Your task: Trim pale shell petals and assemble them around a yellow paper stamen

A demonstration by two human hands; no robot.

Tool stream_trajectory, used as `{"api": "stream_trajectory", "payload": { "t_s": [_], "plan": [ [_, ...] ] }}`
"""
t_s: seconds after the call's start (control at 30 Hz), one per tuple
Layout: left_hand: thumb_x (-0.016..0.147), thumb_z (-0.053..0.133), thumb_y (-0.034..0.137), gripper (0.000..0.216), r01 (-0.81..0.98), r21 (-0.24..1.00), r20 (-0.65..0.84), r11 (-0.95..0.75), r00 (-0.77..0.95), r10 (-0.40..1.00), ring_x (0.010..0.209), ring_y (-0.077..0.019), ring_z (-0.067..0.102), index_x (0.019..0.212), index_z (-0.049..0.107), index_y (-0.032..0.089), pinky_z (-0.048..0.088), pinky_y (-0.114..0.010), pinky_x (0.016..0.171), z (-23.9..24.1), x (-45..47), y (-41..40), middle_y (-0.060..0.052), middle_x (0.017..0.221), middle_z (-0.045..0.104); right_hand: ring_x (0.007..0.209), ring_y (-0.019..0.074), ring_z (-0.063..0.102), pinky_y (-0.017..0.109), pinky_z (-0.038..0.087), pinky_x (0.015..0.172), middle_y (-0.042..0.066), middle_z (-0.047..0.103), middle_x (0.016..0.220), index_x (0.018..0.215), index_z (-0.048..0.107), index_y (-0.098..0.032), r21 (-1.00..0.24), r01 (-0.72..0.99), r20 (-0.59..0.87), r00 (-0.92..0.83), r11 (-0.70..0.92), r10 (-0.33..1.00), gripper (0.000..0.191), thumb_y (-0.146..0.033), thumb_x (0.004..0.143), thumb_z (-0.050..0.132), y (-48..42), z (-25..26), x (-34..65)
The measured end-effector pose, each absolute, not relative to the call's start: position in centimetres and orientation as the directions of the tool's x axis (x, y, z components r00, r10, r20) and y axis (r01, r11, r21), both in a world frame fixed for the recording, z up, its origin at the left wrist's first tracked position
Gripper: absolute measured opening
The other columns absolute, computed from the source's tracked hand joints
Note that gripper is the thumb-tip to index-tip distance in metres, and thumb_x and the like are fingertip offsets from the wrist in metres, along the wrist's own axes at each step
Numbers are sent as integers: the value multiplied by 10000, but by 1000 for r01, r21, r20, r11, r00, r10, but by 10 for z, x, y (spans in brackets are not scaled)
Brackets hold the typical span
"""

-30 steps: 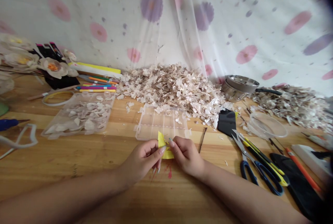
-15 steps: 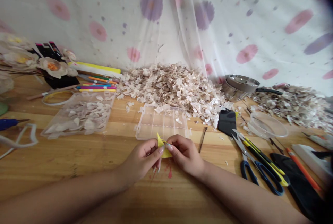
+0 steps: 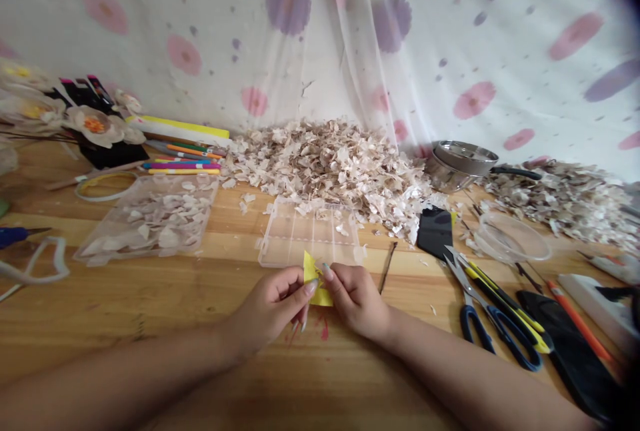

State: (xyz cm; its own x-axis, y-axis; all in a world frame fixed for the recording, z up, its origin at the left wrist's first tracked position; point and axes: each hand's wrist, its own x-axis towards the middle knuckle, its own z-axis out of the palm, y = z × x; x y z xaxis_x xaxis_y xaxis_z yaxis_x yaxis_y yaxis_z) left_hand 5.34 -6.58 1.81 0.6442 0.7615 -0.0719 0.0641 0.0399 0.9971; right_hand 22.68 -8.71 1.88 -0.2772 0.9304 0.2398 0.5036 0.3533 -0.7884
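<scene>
A small piece of yellow paper is pinched between my two hands just above the wooden table. My left hand grips its left edge with thumb and fingers closed. My right hand pinches its right side, fingers curled. An empty clear compartment box lies right behind the hands. Red marks stain the wood under the paper.
A big heap of pale dried petals sits behind, another heap at right. Clear tray of petals at left; paper flowers, pens. Scissors, black phone, metal pot, clear bowl at right.
My fingers shifted slightly on the yellow paper, which dipped and then rose again. The view has tilted a little; the hands stay in the same place.
</scene>
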Motion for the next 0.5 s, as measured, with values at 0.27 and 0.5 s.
{"api": "stream_trajectory", "payload": {
  "t_s": [0.27, 0.5],
  "plan": [
    [853, 467, 471, 344, 75, 996, -76, 37, 616, 784, 506, -99, 460, 678, 458, 174, 371, -231, 519, 16, 53, -67, 40, 545, 499, 528, 95, 424, 209, 347, 511, -21, 459, 576, 655, 470, -170, -896, 312, 219, -307, 315, 926, 394, -424, 935, 357, -85, 16, 229],
    [848, 462, 463, 340, 84, 996, -74, 27, 624, 778, 511, -98, 453, 673, 451, 172, 362, -227, 517, 21, 54, -66, 41, 545, 487, 572, 94, 453, 208, 367, 538, -10, 522, 658, 793, 542, -163, -892, 294, 266, -272, 343, 925, 175, -291, 899, 487, -86, 10, 228]
  ]
}}
